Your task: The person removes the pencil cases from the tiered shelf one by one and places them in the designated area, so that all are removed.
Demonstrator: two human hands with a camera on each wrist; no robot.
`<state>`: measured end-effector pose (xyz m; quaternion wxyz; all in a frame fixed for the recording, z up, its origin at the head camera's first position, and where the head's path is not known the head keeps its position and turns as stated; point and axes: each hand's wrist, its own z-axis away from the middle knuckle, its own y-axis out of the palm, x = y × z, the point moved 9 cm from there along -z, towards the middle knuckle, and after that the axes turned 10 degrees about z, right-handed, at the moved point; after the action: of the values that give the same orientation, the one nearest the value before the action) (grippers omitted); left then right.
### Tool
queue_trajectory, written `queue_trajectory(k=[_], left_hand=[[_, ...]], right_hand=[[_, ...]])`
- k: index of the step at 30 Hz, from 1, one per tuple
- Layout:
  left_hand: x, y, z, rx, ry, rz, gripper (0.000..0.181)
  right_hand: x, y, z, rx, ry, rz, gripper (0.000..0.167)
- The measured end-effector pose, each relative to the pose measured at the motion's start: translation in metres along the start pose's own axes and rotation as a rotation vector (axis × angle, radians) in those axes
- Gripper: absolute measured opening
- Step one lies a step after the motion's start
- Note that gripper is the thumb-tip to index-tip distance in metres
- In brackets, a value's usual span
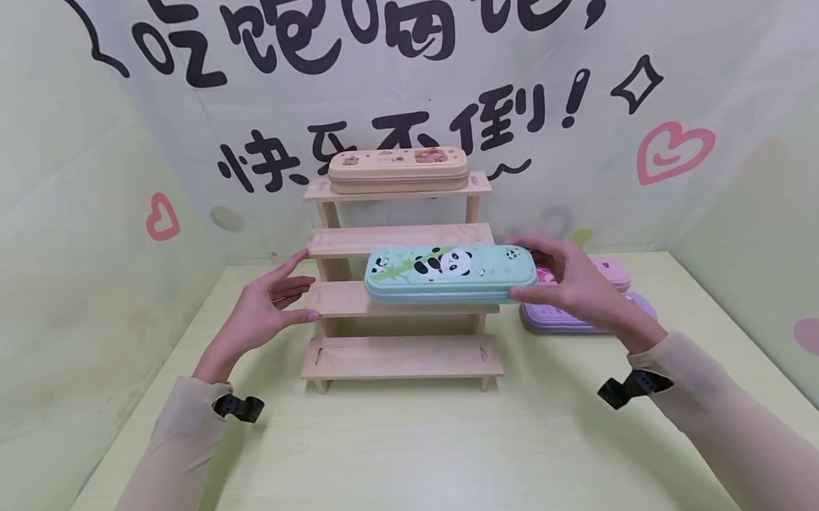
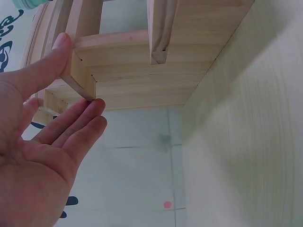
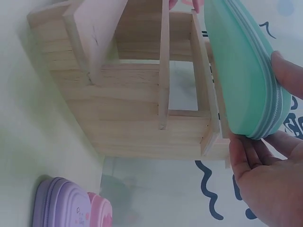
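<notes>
My right hand (image 1: 571,279) grips the right end of a mint-green pencil case (image 1: 445,275) with a panda print. The thumb is on the near side and the fingers are behind. The case hovers in front of the middle steps of a wooden tiered rack (image 1: 400,357); its zip and side show in the right wrist view. At the rack's left side, my left hand (image 1: 263,300) holds the end of a step board (image 2: 78,78) between thumb and fingertips. On the top step lies a peach pencil case (image 1: 399,172).
Right of the rack, a pink pencil case (image 1: 612,272) lies partly behind a purple pencil case (image 1: 556,319) on the pale table (image 1: 404,454). Printed fabric walls (image 1: 724,82) close in the back and both sides.
</notes>
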<state>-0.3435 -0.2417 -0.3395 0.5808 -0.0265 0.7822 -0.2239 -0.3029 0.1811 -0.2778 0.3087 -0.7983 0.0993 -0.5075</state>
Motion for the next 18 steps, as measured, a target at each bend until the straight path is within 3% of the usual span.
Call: queue_trajectory(k=[18], left_hand=[[-0.001,-0.001,0.002,0.008,-0.005,0.007,0.101]], right_hand=[[-0.008,-0.015,0.055,0.002,-0.061,0.005,0.068]])
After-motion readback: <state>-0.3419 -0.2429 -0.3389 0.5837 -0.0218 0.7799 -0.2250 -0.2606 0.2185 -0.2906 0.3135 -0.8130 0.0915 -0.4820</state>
